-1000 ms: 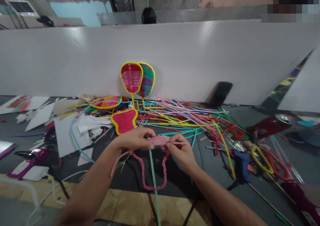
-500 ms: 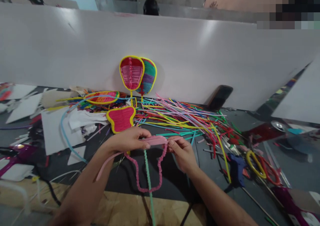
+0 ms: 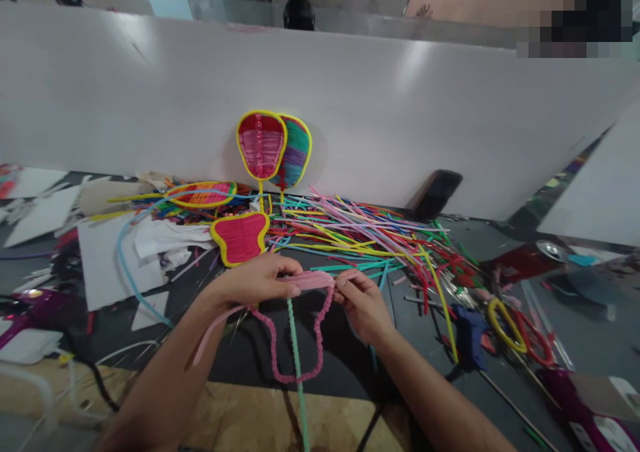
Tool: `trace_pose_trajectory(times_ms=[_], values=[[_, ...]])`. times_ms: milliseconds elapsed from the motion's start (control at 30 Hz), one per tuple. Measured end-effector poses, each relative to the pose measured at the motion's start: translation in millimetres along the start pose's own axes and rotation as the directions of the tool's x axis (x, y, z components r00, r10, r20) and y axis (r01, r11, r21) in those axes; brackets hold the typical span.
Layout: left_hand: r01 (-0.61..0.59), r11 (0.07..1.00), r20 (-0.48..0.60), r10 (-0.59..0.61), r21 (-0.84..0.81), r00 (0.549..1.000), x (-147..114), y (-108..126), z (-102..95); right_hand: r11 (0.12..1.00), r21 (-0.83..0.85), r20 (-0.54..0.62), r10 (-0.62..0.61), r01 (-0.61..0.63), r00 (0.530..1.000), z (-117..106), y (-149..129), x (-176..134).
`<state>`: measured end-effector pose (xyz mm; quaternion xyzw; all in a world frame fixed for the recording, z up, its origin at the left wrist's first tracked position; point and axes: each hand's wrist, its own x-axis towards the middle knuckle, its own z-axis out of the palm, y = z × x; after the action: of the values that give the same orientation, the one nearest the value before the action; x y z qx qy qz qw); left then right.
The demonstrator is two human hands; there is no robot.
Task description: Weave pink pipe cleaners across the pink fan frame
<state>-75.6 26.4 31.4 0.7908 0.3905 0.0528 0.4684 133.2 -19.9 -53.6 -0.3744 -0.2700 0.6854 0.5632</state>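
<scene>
My left hand [image 3: 257, 280] grips the top of a twisted pink pipe-cleaner frame [image 3: 320, 335], thumb in front. Light pink pipe cleaners [image 3: 313, 279] run side by side across the top of the frame, between the two hands. A loose pink tail [image 3: 213, 332] hangs past the left wrist. At the frame's right top corner, my right hand [image 3: 364, 305] has thumb and fingers pinched on a pink pipe cleaner, a short bit of which sticks out above the fingers. A twisted green stem [image 3: 296, 345] crosses the frame's open middle and runs down toward me.
Behind the hands lies a red panel with a yellow rim [image 3: 241, 239]. Two yellow-edged fans [image 3: 261, 147] lean on the white partition [image 3: 150, 92]. Loose pipe cleaners [image 3: 345, 222] spread behind. To the right are a phone [image 3: 437, 195], a can [image 3: 525, 262], a blue tool [image 3: 470, 339] and scissors [image 3: 506, 325].
My right fingers have shifted slightly at the frame's corner, and a bit of pink pipe cleaner now shows above them. My left hand keeps its hold. The view has moved slightly.
</scene>
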Motion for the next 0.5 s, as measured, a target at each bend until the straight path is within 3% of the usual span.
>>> trace_pose_trajectory(times_ms=[233,500], values=[[-0.012,1.0,-0.005,0.012,-0.001,1.0,1.0,3.2,-0.1,0.953,0.156,0.159,0.234,-0.258,0.959,-1.4,-4.2,-2.5],[-0.01,1.0,-0.018,0.01,-0.009,1.0,3.8,5.9,5.1,0.923,0.236,0.256,0.243,-0.304,0.936,-3.9,-1.9,-2.5]])
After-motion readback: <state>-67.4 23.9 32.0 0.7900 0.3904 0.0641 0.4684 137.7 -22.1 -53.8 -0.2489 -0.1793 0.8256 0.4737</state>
